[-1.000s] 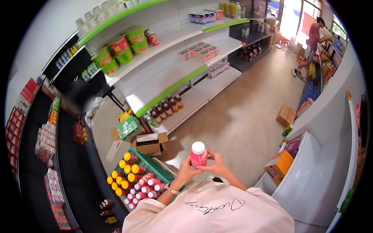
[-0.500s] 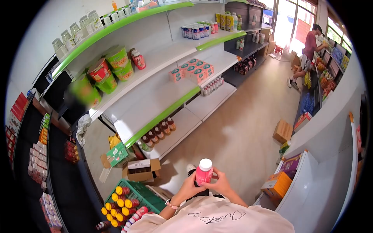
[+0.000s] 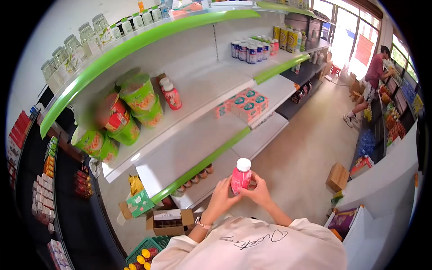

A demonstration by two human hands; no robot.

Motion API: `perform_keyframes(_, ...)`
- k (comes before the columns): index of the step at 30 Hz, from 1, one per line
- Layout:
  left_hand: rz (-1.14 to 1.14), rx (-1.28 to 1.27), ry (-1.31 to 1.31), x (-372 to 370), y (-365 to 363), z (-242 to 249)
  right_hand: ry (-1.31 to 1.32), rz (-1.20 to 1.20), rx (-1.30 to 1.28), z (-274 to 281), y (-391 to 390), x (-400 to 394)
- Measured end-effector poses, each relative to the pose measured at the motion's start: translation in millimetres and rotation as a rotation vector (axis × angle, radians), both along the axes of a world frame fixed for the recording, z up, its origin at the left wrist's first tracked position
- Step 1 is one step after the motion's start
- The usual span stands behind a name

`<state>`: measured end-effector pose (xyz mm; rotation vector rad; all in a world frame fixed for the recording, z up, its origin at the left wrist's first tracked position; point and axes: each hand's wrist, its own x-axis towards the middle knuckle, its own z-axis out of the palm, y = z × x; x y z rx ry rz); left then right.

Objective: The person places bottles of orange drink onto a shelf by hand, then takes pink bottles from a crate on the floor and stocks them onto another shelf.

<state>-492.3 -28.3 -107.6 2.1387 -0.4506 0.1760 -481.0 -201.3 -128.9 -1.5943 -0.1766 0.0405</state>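
A pink bottle with a white cap (image 3: 241, 175) stands upright between my two hands, in front of my chest. My left hand (image 3: 221, 194) has its fingers round the bottle's left side. From the right, my right hand (image 3: 258, 191) closes on the same bottle. Beyond them rises a white shelf unit with green edges (image 3: 198, 173). On its upper level, pink bottles (image 3: 172, 95) stand beside green and red noodle tubs (image 3: 137, 92). Pink and teal packs (image 3: 249, 105) lie one level lower.
An open carton (image 3: 168, 229) and a green crate (image 3: 146, 245) of yellow-capped bottles are at lower left. Another carton (image 3: 337, 177) sits on the floor at right. A person in a red shirt (image 3: 375, 72) is at the right-hand shelves. Glass jars (image 3: 74, 47) line the top shelf.
The shelves look nearer and larger, and the crate has dropped partly out of view. Both hands and the bottle appear slightly higher in the frame, with the bottle still held.
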Motion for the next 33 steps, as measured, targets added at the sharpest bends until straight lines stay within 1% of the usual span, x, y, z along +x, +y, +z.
perform_keyframes(2, 0.083, -0.066, -0.008, 20, 8, -1, -0.004, 0.003, 0.022, -3, 11, 37)
perform_keyframes(5, 0.206, -0.143, -0.014, 47, 22, 0, -0.067, 0.052, -0.031, -9, 26, 88)
perform_keyframes(7, 0.269, -0.154, -0.011, 71, 35, 4, -0.093, 0.133, 0.033, 15, 38, 125)
perform_keyframes(8, 0.309, -0.186, -0.021, 82, 38, 15, -0.107, 0.166, 0.049, 27, 44, 143)
perform_keyframes(10, 0.336, -0.272, -0.049, 109, 45, 32, -0.186, 0.257, -0.085, 59, 56, 184)
perform_keyframes(13, 0.33, -0.33, -0.119, 152, 52, 53, -0.343, 0.305, -0.062, 75, 78, 246)
perform_keyframes(14, 0.324, -0.338, -0.146, 165, 55, 58, -0.341, 0.325, -0.055, 78, 84, 265)
perform_keyframes(16, 0.305, -0.366, -0.112, 193, 58, 61, -0.347, 0.37, -0.041, 83, 99, 304)
perform_keyframes(17, 0.298, -0.383, -0.093, 208, 61, 60, -0.362, 0.369, -0.085, 86, 105, 319)
perform_keyframes(18, 0.29, -0.343, -0.111, 223, 65, 53, -0.375, 0.369, -0.131, 90, 111, 333)
perform_keyframes(19, 0.292, -0.402, -0.092, 238, 68, 47, -0.392, 0.368, -0.177, 94, 116, 348)
perform_keyframes(23, 0.272, -0.612, -0.005, 291, 70, 47, -0.49, 0.202, -0.462, 96, 141, 400)
perform_keyframes(25, 0.26, -0.712, 0.042, 318, 71, 52, -0.425, 0.202, -0.505, 96, 160, 430)
perform_keyframes(26, 0.27, -0.711, 0.083, 332, 71, 59, -0.392, 0.198, -0.526, 95, 171, 450)
perform_keyframes(29, 0.379, -0.825, 0.163, 374, 65, 75, -0.495, 0.213, -0.356, 66, 211, 519)
perform_keyframes(32, 0.443, -0.79, 0.179, 415, 62, 83, -0.561, 0.305, -0.263, 54, 242, 568)
perform_keyframes(33, 0.478, -0.797, 0.148, 427, 61, 83, -0.577, 0.328, -0.255, 53, 251, 581)
